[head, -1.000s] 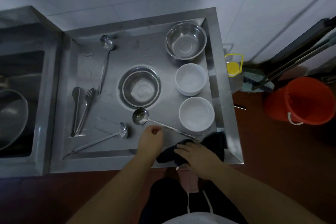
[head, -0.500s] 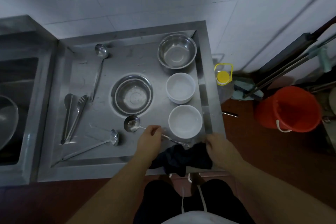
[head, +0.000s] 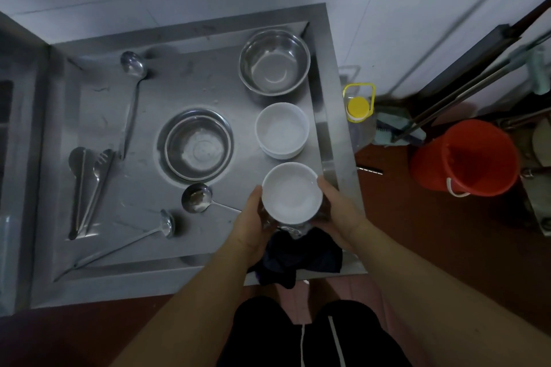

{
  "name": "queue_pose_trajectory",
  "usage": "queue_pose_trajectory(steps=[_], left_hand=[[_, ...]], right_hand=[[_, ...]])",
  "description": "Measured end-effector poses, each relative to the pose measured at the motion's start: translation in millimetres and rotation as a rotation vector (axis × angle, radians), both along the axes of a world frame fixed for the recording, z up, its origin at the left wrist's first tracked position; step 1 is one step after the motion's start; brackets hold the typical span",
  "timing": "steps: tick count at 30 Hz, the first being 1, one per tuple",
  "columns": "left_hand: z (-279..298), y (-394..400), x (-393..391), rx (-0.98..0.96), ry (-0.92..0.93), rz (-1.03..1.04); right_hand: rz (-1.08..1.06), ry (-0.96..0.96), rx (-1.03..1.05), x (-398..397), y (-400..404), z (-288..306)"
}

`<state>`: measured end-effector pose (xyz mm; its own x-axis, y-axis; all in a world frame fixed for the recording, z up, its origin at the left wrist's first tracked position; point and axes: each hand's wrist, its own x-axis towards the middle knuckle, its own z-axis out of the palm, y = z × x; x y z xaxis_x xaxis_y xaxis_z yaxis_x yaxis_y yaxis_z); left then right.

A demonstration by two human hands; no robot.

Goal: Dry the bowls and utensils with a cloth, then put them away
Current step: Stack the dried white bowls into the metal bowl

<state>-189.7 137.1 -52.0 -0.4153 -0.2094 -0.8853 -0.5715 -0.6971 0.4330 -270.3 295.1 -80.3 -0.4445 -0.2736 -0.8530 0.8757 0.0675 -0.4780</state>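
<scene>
Seen from above, from the camera on the person's head: a person stands at a stainless steel draining counter (head: 98, 116) and cups a white bowl (head: 291, 193) between both hands at the near right part of the counter. The left hand (head: 252, 222) curls round the bowl's left wall and the right hand (head: 338, 211) round its right wall, so each is grasping the bowl. Whether the bowl is lifted or resting on the steel cannot be told.

The bowl looks like glazed ceramic: stiff, moderately light, breakable if dropped on steel, and probably slick if wet. Holding it by opposite sides of the wall, as here, seems the safest grip.

Just below the hands a dark cloth (head: 301, 256) lies bunched over the counter's near edge, within easy reach for drying.

Farther back sit a second white bowl (head: 281, 128), which may be two stacked, and a deep steel bowl (head: 274, 61) in the far right corner. A shallower steel bowl (head: 198, 144) sits in the middle. A ladle (head: 196, 197) lies just left of the hands, another ladle (head: 134, 243) points toward the near left corner, and a third (head: 131, 92) lies along the left. Tongs (head: 86, 188) rest at the far left.

The steel shows water marks. Behind is a pale tiled wall. On the dark red floor to the right stand an orange bucket (head: 465, 158) and a bottle with a yellow cap (head: 357, 106).
</scene>
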Motion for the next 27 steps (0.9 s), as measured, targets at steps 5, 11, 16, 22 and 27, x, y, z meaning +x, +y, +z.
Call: queue_pose_trajectory(steps=[5, 11, 16, 22, 27], left_hand=[[-0.5, 2.8, -2.0, 0.009, 0.023, -0.023], [18.2, 6.1, -1.3, -0.019, 0.019, -0.047], [42.5, 11.3, 0.2, -0.013, 0.058, -0.018], [97.1, 13.8, -12.4, -0.092, 0.140, -0.016], [130.9, -5.4, -39.7, -0.143, 0.189, -0.007]], right_hand=[[-0.061, -0.006, -0.021, 3.8, -0.1, -7.6], [-0.079, -0.028, -0.016, 5.9, 2.0, 11.5], [-0.021, 0.011, -0.018, -2.9, 10.6, 45.7], [0.049, 0.076, -0.032, -28.6, 10.8, 101.7], [0.078, 0.155, -0.032, -61.6, -9.1, 140.6]])
